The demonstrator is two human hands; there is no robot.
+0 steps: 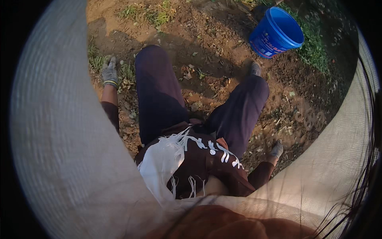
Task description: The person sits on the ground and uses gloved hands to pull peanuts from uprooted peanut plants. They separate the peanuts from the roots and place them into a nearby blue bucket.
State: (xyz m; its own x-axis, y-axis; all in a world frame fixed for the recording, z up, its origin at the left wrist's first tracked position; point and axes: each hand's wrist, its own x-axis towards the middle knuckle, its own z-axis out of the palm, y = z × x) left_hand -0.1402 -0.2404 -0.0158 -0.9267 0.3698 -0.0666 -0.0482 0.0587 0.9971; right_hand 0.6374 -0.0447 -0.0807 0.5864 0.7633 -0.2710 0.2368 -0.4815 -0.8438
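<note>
My left hand (109, 71), in a grey knit work glove with a yellow-banded cuff, is low to the ground at the left. Its fingers point forward, among tufts of low green plants (126, 73) growing in brown soil. Whether anything is under the palm is hidden. On the other side, my right hand (277, 149), in a similar glove, reaches down beside my right thigh, close to the soil (286, 122). It is small and partly turned away, so its grasp does not show.
A blue plastic bucket (274, 35) with printing on its side stands tilted in view ahead right. My bent legs in dark trousers (159, 89) spread before me. Greenery (313, 53) grows beyond the bucket. Pale mesh cloth (53, 119) frames both sides, and a white fringed scarf (161, 161) hangs down.
</note>
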